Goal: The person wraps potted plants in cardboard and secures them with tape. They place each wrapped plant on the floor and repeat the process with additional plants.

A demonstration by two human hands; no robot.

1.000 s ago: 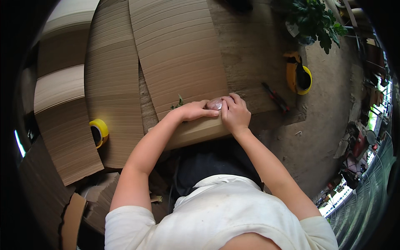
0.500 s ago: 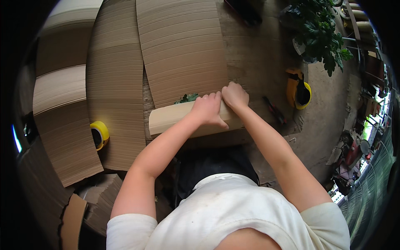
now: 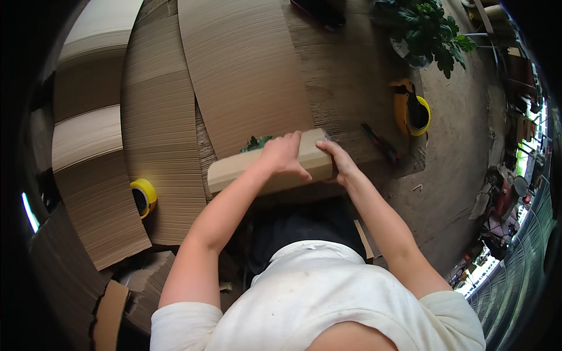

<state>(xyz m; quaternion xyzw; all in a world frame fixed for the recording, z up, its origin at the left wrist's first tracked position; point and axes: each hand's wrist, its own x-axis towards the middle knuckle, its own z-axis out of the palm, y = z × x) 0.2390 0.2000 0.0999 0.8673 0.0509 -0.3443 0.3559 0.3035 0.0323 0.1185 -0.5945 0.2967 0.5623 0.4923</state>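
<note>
A pale tan folded cardboard package [image 3: 237, 169] lies lengthwise in front of me at the near edge of the worktable. Dark green leaves [image 3: 257, 143] show behind its far side; whether they stick out of it or lie beyond it, I cannot tell. My left hand [image 3: 284, 155] is closed over the top of the package, fingers on the far side and thumb on the near side. My right hand [image 3: 341, 165] grips the right end, its thumb on top and its other fingers mostly hidden.
Large cardboard sheets [image 3: 240, 76] cover the table's left and middle. A yellow tape roll [image 3: 151, 198] sits at left. Rightward are a red-and-black hand tool [image 3: 381, 143], an orange tape dispenser [image 3: 401, 117] and a leafy plant [image 3: 424, 29]. A dark object [image 3: 319, 11] lies at the far edge.
My right hand has shifted from the package's far top edge down to its right end, and its thumb now shows on top. My left hand stays on the package.
</note>
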